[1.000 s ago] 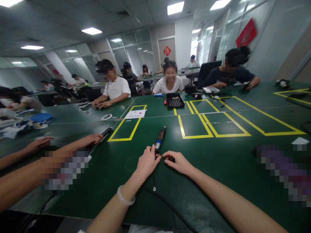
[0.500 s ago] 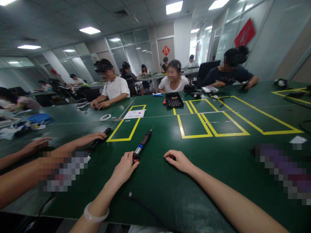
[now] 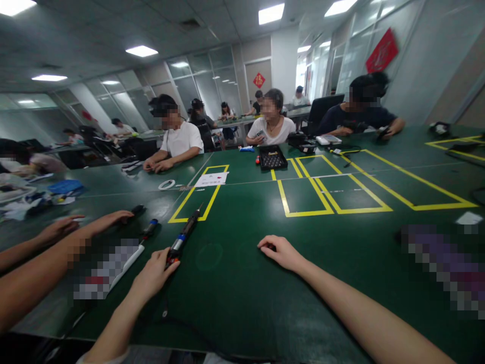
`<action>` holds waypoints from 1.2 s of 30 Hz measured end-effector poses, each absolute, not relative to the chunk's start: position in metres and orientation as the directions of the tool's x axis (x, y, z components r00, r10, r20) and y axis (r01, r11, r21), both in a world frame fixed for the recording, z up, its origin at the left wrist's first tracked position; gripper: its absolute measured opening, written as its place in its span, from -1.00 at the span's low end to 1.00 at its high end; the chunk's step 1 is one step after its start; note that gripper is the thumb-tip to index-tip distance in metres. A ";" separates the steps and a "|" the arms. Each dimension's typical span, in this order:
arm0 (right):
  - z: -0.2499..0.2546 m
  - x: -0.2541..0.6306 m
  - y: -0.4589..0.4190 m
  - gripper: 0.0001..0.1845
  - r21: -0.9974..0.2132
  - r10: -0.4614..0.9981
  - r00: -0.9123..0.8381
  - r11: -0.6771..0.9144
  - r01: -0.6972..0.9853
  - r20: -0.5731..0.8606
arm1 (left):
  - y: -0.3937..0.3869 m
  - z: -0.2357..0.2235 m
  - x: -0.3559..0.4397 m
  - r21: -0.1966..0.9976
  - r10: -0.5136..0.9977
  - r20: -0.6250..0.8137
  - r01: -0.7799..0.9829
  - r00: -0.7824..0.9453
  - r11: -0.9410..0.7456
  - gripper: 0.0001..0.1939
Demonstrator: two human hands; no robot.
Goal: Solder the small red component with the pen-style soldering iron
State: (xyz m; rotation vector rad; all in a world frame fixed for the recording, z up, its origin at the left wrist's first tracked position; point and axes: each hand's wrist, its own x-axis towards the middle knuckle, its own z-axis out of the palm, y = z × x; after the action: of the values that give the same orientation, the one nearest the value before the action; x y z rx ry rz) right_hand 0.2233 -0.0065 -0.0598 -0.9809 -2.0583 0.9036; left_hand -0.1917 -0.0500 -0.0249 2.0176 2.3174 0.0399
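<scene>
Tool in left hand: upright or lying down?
Lying down: the tool stretches along the green table, tip pointing away, its rear end in the left hand.

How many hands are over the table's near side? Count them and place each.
4: the left hand gripping a blue-banded tool, the right hand apart to its right, a co-worker's outstretched hand at left, and another hand farther left. Others may be hidden.
</scene>
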 end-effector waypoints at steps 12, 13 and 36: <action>-0.056 0.223 -0.008 -0.83 -0.800 0.829 -0.489 0.477 0.364 0.272 | -0.064 0.000 -0.146 -0.194 0.982 0.188 0.980 0.005 0.032 -0.64; -0.055 0.223 -0.008 -0.83 -0.801 0.829 -0.491 0.476 0.364 0.269 | -0.063 0.003 -0.141 -0.178 0.978 0.207 0.983 0.006 0.032 -0.63; -0.064 0.228 0.003 -0.68 -0.964 0.829 -0.510 0.266 -0.002 0.230 | 0.006 -0.024 0.053 0.975 0.849 -0.179 0.204 0.497 0.086 -0.34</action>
State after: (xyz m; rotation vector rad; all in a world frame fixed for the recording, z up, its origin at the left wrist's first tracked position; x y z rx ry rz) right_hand 0.2285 0.0026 -0.0644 -0.7587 -1.7533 1.3362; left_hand 0.0534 0.0065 -0.0236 1.4376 0.9821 0.6192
